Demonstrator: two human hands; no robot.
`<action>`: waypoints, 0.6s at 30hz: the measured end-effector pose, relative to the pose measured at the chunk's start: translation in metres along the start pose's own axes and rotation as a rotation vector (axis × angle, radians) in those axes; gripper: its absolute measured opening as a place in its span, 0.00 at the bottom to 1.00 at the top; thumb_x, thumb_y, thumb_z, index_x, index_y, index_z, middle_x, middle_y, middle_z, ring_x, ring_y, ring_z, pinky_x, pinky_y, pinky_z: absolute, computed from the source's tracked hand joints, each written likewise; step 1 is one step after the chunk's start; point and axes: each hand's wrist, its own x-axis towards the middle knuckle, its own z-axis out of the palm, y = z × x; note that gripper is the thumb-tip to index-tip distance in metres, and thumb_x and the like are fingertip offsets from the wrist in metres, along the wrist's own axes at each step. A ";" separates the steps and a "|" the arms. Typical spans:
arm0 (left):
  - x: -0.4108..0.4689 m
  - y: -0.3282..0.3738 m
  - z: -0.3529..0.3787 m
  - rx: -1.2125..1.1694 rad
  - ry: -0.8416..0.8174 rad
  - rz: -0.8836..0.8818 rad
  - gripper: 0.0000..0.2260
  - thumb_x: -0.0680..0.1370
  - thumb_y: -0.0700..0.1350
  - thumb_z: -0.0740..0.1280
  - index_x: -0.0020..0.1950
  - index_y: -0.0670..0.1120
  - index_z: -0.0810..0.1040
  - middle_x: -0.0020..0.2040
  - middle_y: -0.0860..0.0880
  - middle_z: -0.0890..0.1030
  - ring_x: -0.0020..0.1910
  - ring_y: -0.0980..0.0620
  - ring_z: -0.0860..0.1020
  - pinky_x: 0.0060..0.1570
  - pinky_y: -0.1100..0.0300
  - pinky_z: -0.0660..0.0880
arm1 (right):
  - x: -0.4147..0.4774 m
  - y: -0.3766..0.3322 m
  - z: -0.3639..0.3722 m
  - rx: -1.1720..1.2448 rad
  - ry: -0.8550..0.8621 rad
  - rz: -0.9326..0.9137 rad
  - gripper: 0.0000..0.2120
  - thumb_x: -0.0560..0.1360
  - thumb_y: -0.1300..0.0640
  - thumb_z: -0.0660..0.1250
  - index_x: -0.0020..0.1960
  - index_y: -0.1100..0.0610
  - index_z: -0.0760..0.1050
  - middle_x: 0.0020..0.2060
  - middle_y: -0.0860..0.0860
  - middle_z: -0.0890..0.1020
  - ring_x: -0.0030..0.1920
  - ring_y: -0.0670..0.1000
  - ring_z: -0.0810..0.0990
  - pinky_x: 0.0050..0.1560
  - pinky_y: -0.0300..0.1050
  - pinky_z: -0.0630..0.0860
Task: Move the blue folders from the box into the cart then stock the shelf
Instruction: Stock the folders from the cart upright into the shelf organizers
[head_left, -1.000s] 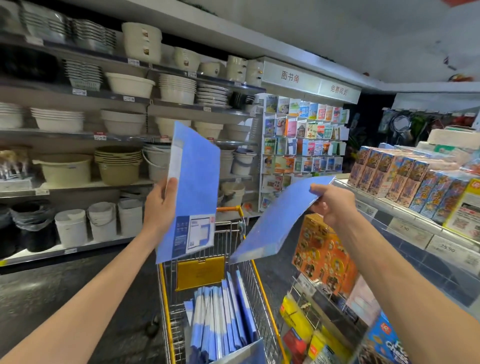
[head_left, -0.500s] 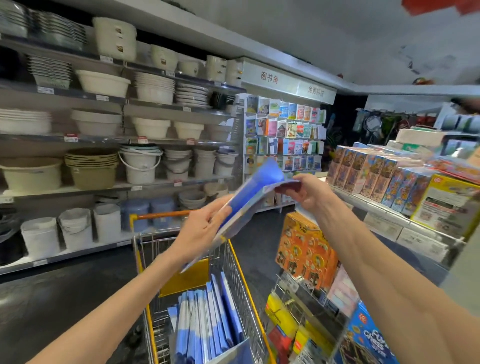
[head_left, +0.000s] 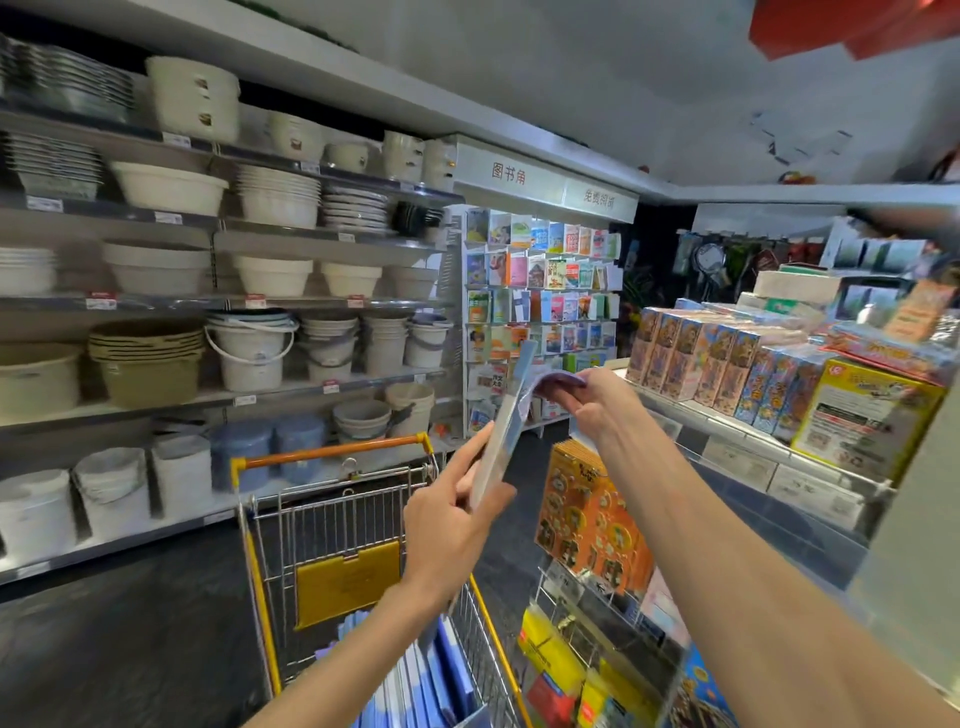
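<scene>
I hold blue folders (head_left: 511, 415) together, edge-on, above the wire cart (head_left: 358, 519) with its orange handle. My left hand (head_left: 457, 519) grips their lower end. My right hand (head_left: 592, 400) pinches their upper end, close to the shelf (head_left: 737, 431) on the right. Several more blue folders (head_left: 431, 680) stand upright inside the cart's basket, partly hidden behind my left forearm.
Shelves of white and beige bowls and buckets (head_left: 249, 348) line the left wall. A rack of books (head_left: 540, 306) stands at the aisle's end. Boxed goods (head_left: 727, 358) fill the right shelf, with orange packs (head_left: 592, 514) hanging below it. Dark floor lies left of the cart.
The two folders, held apart a second ago, have been brought together. Both hands have closed in toward each other, and the view has swung right toward the right shelf.
</scene>
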 end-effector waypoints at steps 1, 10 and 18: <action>-0.002 0.003 0.006 -0.016 0.005 0.014 0.30 0.73 0.71 0.66 0.74 0.66 0.68 0.29 0.53 0.78 0.27 0.57 0.65 0.30 0.63 0.63 | 0.002 -0.001 0.001 -0.029 0.004 -0.001 0.15 0.83 0.67 0.51 0.68 0.70 0.64 0.70 0.66 0.70 0.39 0.57 0.79 0.26 0.40 0.78; 0.018 -0.010 0.012 0.048 0.089 -0.010 0.20 0.83 0.55 0.63 0.71 0.47 0.76 0.26 0.56 0.71 0.26 0.57 0.66 0.28 0.62 0.62 | -0.023 -0.011 0.005 -0.280 -0.005 -0.078 0.17 0.79 0.54 0.68 0.57 0.69 0.74 0.49 0.64 0.84 0.44 0.62 0.86 0.41 0.52 0.85; 0.065 -0.016 0.012 -0.307 0.291 -0.319 0.13 0.81 0.44 0.69 0.66 0.48 0.80 0.57 0.52 0.85 0.55 0.54 0.82 0.51 0.64 0.79 | -0.058 0.042 -0.012 -1.045 -0.455 -0.052 0.25 0.78 0.43 0.68 0.70 0.54 0.74 0.67 0.48 0.77 0.68 0.49 0.74 0.68 0.52 0.73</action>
